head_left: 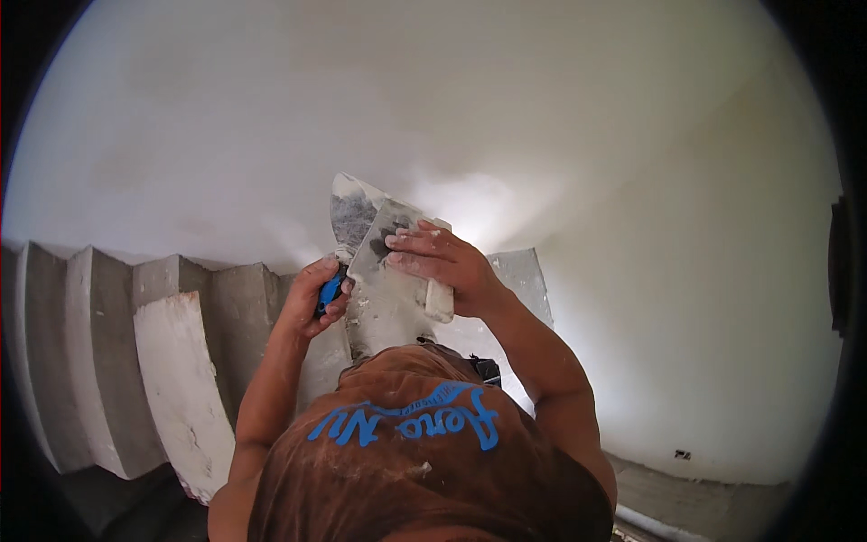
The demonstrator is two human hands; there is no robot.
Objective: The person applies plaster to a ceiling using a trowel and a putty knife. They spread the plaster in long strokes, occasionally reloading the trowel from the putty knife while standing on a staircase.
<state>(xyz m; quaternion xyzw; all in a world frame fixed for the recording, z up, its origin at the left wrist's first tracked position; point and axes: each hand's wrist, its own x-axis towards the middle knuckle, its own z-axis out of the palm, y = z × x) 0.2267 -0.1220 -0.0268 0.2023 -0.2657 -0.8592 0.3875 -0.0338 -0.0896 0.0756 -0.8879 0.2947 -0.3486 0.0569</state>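
My left hand point(312, 296) is closed round the blue and black handle of a putty knife point(352, 212). Its wide blade points up and away from me, smeared with grey and white residue. In my right hand point(452, 266) is a plastering trowel point(372, 246), gripped by its pale handle, with the fingers lying over its plate. The trowel's flat plate is tilted, and its edge meets or overlaps the putty knife's blade. White residue coats both tools and my fingers. Part of the trowel's handle is hidden behind my right hand.
Bare concrete steps point(108, 361) run along the left, against a smooth whitish wall point(271, 117). A white-coated board point(185, 388) leans across the steps. A small dark wall box point(683, 454) sits low at right. Something dark point(840, 266) stands at the right rim.
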